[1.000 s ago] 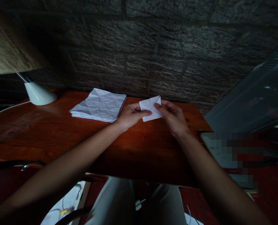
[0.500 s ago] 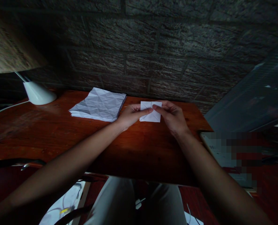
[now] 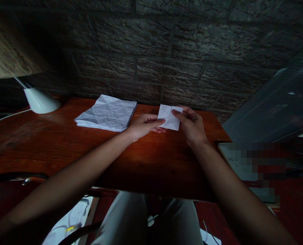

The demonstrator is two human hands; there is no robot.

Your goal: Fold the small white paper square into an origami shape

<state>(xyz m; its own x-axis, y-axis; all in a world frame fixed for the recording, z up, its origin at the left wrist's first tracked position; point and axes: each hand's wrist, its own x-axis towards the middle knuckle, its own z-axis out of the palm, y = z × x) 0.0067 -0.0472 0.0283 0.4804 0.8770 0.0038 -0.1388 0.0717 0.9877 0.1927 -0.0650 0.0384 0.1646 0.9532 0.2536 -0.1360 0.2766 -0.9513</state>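
A small square of folded white paper (image 3: 169,118), with crease lines and flaps on its face, is held up over the wooden table (image 3: 151,156). My left hand (image 3: 146,125) pinches its lower left corner, thumb on top and fingers beneath. At the upper right corner, my right hand (image 3: 191,123) grips it with the thumb on the face and the other fingers behind. To the left of my left hand lies a stack of creased white paper sheets (image 3: 107,112), the top one covered in triangular folds.
A lamp with a white base (image 3: 43,101) and a woven shade (image 3: 11,51) stands at the left. Behind the table rises a dark stone-block wall (image 3: 151,44). A grey panel (image 3: 266,98) leans at the right, near a partly pixelated pale object (image 3: 234,158).
The folded paper has shifted slightly right and up and turned a little clockwise. My left thumb has slid toward its lower left, and my left fingers now show below it.
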